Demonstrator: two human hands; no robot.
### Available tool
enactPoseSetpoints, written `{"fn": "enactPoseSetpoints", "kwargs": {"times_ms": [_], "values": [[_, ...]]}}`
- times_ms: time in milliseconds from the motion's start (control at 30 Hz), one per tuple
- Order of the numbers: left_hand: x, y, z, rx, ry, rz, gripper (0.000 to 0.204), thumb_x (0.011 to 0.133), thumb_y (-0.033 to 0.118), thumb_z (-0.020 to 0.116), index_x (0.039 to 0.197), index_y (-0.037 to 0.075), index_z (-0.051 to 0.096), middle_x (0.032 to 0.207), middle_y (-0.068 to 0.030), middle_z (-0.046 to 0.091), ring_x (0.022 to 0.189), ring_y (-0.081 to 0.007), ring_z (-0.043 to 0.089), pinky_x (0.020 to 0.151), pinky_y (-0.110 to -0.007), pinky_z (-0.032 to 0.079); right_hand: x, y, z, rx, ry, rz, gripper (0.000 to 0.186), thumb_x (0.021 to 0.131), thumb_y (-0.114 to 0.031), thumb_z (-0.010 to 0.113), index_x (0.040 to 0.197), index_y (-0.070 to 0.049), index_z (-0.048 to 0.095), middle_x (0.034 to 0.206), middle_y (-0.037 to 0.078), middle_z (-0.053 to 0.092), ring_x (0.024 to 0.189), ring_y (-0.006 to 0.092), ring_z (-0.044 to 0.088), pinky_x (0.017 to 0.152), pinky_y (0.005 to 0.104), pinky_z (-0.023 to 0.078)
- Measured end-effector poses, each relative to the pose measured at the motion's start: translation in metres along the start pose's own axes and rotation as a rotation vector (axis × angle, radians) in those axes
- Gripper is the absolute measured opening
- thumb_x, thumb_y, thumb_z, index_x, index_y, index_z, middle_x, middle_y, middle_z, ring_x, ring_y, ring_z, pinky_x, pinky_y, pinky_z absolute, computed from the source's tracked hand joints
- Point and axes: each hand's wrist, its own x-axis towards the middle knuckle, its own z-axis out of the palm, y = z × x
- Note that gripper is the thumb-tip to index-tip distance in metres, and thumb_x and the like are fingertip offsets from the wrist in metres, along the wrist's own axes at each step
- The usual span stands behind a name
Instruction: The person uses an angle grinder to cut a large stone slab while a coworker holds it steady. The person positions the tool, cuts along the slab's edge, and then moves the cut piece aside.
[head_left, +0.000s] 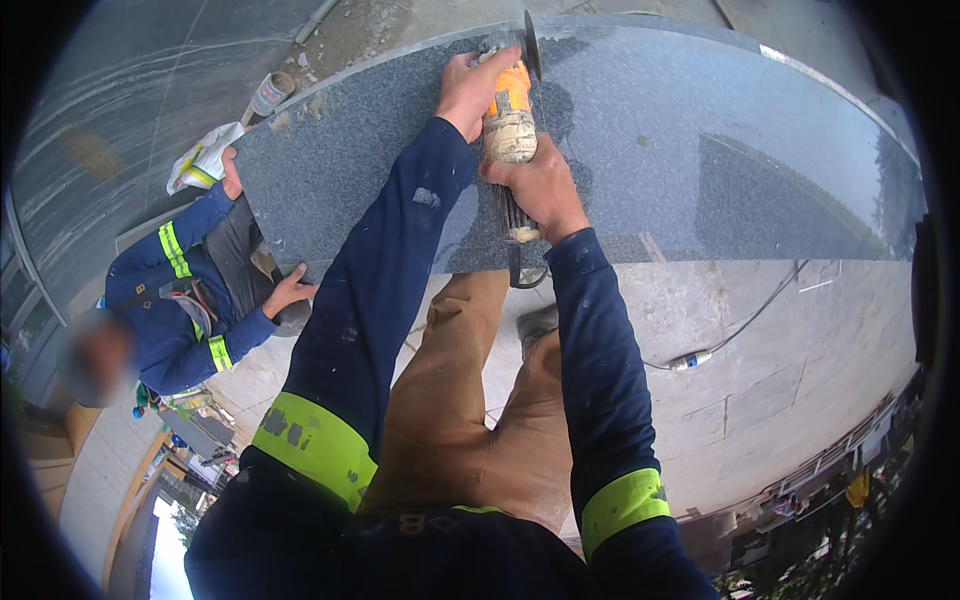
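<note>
At the bottom of the view, the wearer's dark blue top and tan trousers (pixel 470 420) fill the centre, and two navy sleeves with bright yellow-green cuff bands rise from 6 o'clock toward 12.

The right hand (pixel 540 190) sits just above centre, fingers wrapped tight around the rear body of an angle grinder (pixel 510 120). The left hand (pixel 470 85), further up at 12 o'clock, is closed over the grinder's orange front housing. The tool points away from the wearer, and its dark disc (pixel 530 45) meets the far upper edge of a large speckled grey granite slab (pixel 700 150). A black cord (pixel 525 270) loops down from the grinder's tail.

The slab stretches from 10 o'clock across to 3 o'clock. Below it at 4 o'clock, a thin cable with a pale connector (pixel 690 360) lies on the light stone floor (pixel 800 380).

At 9 o'clock a co-worker in a matching navy jacket (pixel 170 310) crouches at the slab's left end, one hand (pixel 290 290) on its near edge, the other (pixel 232 175) at its far corner. Beyond that, at 11 o'clock, lie a white bundled cloth (pixel 205 155) and a small can (pixel 270 92).
</note>
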Motion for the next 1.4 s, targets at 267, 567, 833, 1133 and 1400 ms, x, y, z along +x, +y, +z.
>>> {"fn": "enactPoseSetpoints", "kwargs": {"times_ms": [267, 567, 833, 1133, 1400], "values": [[-0.005, 0.000, -0.001, 0.013, 0.020, 0.023, 0.085, 0.082, 0.026, 0.078, 0.136, -0.015, 0.026, 0.103, -0.0272, 0.061, 0.077, -0.0285, 0.070, 0.060, -0.040, 0.061, -0.002, 0.002, 0.002, -0.006, 0.010, -0.013, 0.060, 0.063, -0.023, 0.080, 0.109, 0.007, 0.055, 0.098, 0.021, 0.067, 0.085, 0.0294, 0.068, 0.077, 0.0380, 0.053], [0.027, 0.005, -0.003, -0.056, -0.032, 0.050, 0.084, 0.080, 0.020, 0.081, 0.133, -0.017, 0.028, 0.097, -0.0262, 0.063, 0.070, -0.0290, 0.070, 0.055, -0.040, 0.060, 0.025, -0.011, 0.003, 0.110, -0.043, 0.018, 0.057, 0.062, -0.017, 0.081, 0.105, 0.008, 0.054, 0.095, 0.019, 0.066, 0.081, 0.0246, 0.067, 0.071, 0.0352, 0.053], [0.038, 0.003, -0.010, -0.059, -0.092, 0.039, 0.084, 0.080, 0.021, 0.081, 0.133, -0.019, 0.028, 0.094, -0.0266, 0.064, 0.069, -0.0291, 0.070, 0.056, -0.040, 0.060, 0.027, -0.015, 0.003, 0.097, -0.042, 0.034, 0.057, 0.064, -0.017, 0.080, 0.107, 0.008, 0.053, 0.096, 0.018, 0.066, 0.080, 0.0243, 0.067, 0.071, 0.0343, 0.053], [-0.012, -0.003, 0.000, 0.017, 0.016, -0.004, 0.084, 0.083, 0.027, 0.078, 0.136, -0.016, 0.029, 0.104, -0.0266, 0.061, 0.078, -0.0278, 0.070, 0.062, -0.039, 0.060, -0.005, 0.006, 0.001, 0.011, -0.015, 0.014, 0.059, 0.064, -0.023, 0.080, 0.109, 0.005, 0.054, 0.098, 0.021, 0.068, 0.086, 0.0285, 0.069, 0.078, 0.0377, 0.054], [-0.005, -0.007, -0.003, 0.007, 0.017, 0.006, 0.087, 0.083, 0.028, 0.078, 0.139, -0.014, 0.026, 0.107, -0.0256, 0.060, 0.082, -0.0276, 0.069, 0.065, -0.039, 0.061, 0.000, 0.010, 0.002, -0.059, 0.012, -0.016, 0.061, 0.063, -0.025, 0.080, 0.108, 0.006, 0.055, 0.099, 0.022, 0.068, 0.089, 0.0312, 0.069, 0.079, 0.0390, 0.054]]}}
